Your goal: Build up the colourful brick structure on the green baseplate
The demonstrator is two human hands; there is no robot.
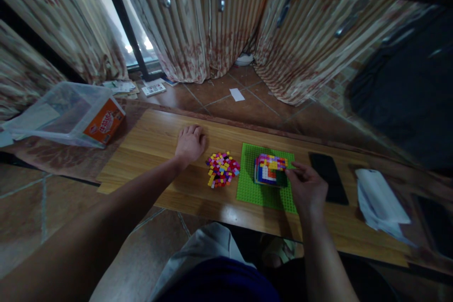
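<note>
A block of stacked toy bricks [271, 170], multicoloured on top, stands on a green studded baseplate [248, 189]. At its right edge is my right hand [308, 188], thumb and fingertips pinched together. Whatever those fingertips hold, if anything, is too small to make out. My left hand [191, 143] lies palm down on the wooden board, fingers spread a little and holding nothing. Just right of it sits a loose pile of small bricks [222, 170] in yellow, red, pink, purple and other colours, between that hand and the baseplate.
Right of the baseplate lies a dark flat tablet-like slab [328, 178], then a white packet [382, 197]. A clear plastic bin [67, 122] with an orange label stands at the far left. Curtains [191, 23] hang behind the wooden board [148, 146]; papers [237, 95] lie on the tiled floor.
</note>
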